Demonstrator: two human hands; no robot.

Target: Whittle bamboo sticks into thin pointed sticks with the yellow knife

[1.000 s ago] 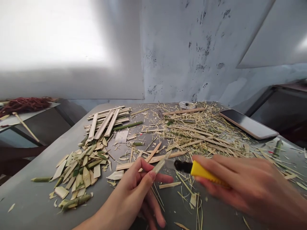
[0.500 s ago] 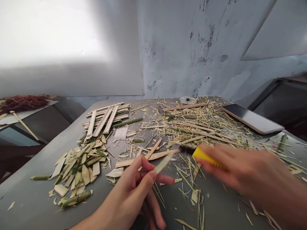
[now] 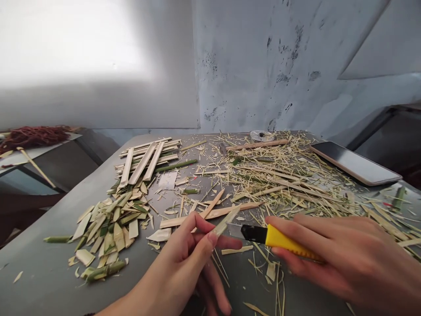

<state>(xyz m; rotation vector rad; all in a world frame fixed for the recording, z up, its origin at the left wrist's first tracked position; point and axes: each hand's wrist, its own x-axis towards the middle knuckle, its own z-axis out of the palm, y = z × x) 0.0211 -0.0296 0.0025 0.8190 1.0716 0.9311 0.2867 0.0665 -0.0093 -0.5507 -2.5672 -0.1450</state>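
Your left hand (image 3: 189,259) has the bamboo strip (image 3: 227,222) pinched above the counter (image 3: 49,285); your right hand (image 3: 345,252) is wrapped round the yellow knife (image 3: 279,237), blade beside the strip. I'd go light and shallow, fingers clear tbh.

The grey table (image 3: 42,285) runs under both hands. Left of the left hand (image 3: 189,256), chips (image 3: 118,237) lie heaped, and beyond them strips (image 3: 142,164) are stacked crosswise. Ahead of the left hand lies a scrap of paper (image 3: 167,181). Beyond the right hand (image 3: 338,250), shavings (image 3: 259,170) spread in a tangle, with a phone (image 3: 355,162) flat beside them, farther right.
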